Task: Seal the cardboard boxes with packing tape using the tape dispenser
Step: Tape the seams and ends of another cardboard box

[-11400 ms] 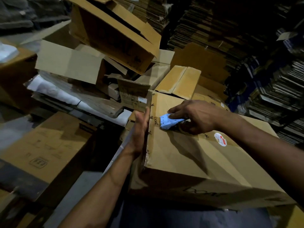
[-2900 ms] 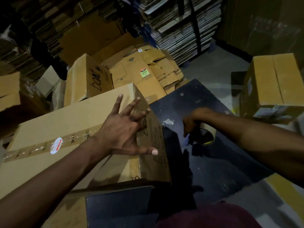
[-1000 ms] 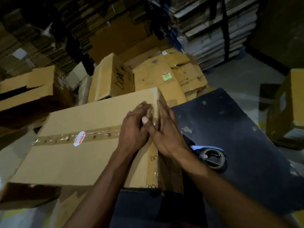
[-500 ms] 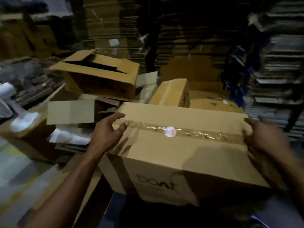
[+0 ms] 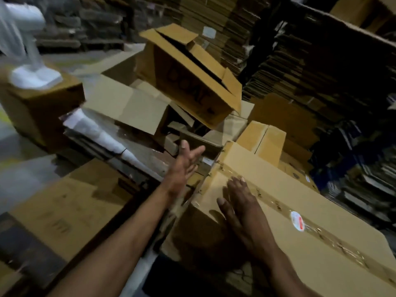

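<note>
A: While your right hand (image 5: 244, 209) lies flat on the taped box (image 5: 304, 232), fingers straight and gripping nothing, what is it doing there?

B: You seem to be pressing the tape strip (image 5: 278, 205) down near the box's far-left corner, so the seam sticks.

A: And your left hand (image 5: 184, 166)?

B: It hangs just left of that box, fingers spread wide, touching nothing I can make out; perhaps freed to steady the end.

A: Where's the dispenser?

B: Out of view. Beyond the box, up and left, an unsealed box (image 5: 188, 78) sits tilted on the pile, flaps apart, likely your next one.
</note>
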`<state>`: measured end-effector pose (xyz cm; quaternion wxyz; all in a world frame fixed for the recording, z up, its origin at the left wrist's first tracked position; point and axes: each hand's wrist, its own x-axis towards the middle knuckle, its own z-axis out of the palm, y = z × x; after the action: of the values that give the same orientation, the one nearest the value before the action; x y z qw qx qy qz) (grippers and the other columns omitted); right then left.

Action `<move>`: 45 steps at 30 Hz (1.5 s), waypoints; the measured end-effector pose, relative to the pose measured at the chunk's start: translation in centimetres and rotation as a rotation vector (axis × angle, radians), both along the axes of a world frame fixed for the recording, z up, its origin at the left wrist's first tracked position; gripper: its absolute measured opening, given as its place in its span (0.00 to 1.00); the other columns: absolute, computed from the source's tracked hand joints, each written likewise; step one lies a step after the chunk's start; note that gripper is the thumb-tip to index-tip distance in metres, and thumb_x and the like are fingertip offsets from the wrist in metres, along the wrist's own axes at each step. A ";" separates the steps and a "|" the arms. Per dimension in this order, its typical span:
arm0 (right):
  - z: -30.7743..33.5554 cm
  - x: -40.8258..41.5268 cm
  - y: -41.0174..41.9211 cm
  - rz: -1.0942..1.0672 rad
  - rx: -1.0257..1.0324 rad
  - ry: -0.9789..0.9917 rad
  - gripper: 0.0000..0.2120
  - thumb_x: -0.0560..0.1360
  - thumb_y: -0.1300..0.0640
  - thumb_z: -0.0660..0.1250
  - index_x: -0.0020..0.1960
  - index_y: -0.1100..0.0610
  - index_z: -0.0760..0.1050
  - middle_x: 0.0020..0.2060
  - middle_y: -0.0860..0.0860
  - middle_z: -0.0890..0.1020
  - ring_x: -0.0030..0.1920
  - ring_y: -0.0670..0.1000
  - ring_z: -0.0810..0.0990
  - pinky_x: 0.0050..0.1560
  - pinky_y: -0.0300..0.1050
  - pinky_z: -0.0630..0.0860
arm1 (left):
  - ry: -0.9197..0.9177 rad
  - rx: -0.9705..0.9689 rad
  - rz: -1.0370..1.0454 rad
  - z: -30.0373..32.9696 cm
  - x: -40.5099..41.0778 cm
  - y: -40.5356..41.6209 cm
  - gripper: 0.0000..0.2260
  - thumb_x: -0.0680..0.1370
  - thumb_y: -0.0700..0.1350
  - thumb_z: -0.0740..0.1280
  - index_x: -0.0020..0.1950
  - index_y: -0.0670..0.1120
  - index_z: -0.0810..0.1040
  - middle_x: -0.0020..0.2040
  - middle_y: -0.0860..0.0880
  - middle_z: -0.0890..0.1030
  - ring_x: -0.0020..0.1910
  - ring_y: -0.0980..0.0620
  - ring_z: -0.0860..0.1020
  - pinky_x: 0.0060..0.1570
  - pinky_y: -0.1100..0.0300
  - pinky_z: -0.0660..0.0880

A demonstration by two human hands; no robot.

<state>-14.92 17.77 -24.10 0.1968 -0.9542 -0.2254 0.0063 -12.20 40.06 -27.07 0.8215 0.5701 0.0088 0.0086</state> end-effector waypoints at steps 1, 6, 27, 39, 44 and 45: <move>-0.3 0.2 0.4 -0.015 -0.036 0.008 0.40 0.78 0.26 0.47 0.83 0.47 0.56 0.82 0.43 0.53 0.82 0.41 0.44 0.82 0.56 0.53 | 0.002 -0.015 -0.036 -0.2 0.6 -0.3 0.44 0.74 0.78 0.45 0.79 0.53 0.71 0.80 0.54 0.68 0.80 0.54 0.63 0.81 0.48 0.55; -0.2 1.5 1.6 -0.077 -0.168 0.033 0.43 0.77 0.23 0.42 0.84 0.47 0.51 0.82 0.42 0.49 0.82 0.41 0.40 0.82 0.58 0.49 | 0.010 -0.182 -0.141 -1.8 3.4 -1.2 0.48 0.71 0.79 0.42 0.82 0.52 0.65 0.77 0.56 0.71 0.70 0.65 0.72 0.70 0.60 0.70; -0.3 2.2 3.2 -0.175 0.016 -0.053 0.32 0.84 0.34 0.51 0.81 0.52 0.63 0.80 0.49 0.64 0.81 0.48 0.56 0.80 0.58 0.57 | -0.093 0.378 -0.148 -0.2 3.0 -1.5 0.27 0.83 0.69 0.55 0.74 0.56 0.74 0.63 0.58 0.78 0.60 0.55 0.77 0.63 0.51 0.72; 0.0 -5.3 -18.4 -0.559 -0.130 -0.074 0.25 0.80 0.32 0.58 0.67 0.45 0.80 0.72 0.53 0.77 0.76 0.61 0.67 0.75 0.64 0.65 | -0.486 1.391 -0.037 0.9 -5.4 -15.5 0.26 0.80 0.68 0.58 0.69 0.53 0.79 0.69 0.50 0.80 0.75 0.46 0.70 0.76 0.38 0.59; 1.0 -7.9 -22.1 -0.507 -0.276 0.222 0.45 0.69 0.17 0.43 0.81 0.34 0.53 0.83 0.45 0.51 0.82 0.65 0.49 0.76 0.73 0.49 | -0.890 1.471 -0.121 -0.2 -5.0 -14.3 0.40 0.74 0.79 0.58 0.69 0.48 0.81 0.63 0.48 0.83 0.68 0.42 0.77 0.70 0.36 0.67; 0.9 -8.4 -22.1 -0.460 -0.357 0.252 0.49 0.66 0.15 0.42 0.82 0.35 0.44 0.83 0.45 0.45 0.82 0.66 0.45 0.76 0.74 0.47 | -0.989 1.481 -0.165 -0.3 -4.7 -13.6 0.41 0.73 0.79 0.60 0.69 0.48 0.81 0.63 0.48 0.84 0.66 0.43 0.78 0.68 0.38 0.69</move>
<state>-23.28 -4.35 -23.23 0.0490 -0.9913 0.0271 0.1191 -16.87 26.46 -27.40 0.1505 0.8844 -0.3952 0.1977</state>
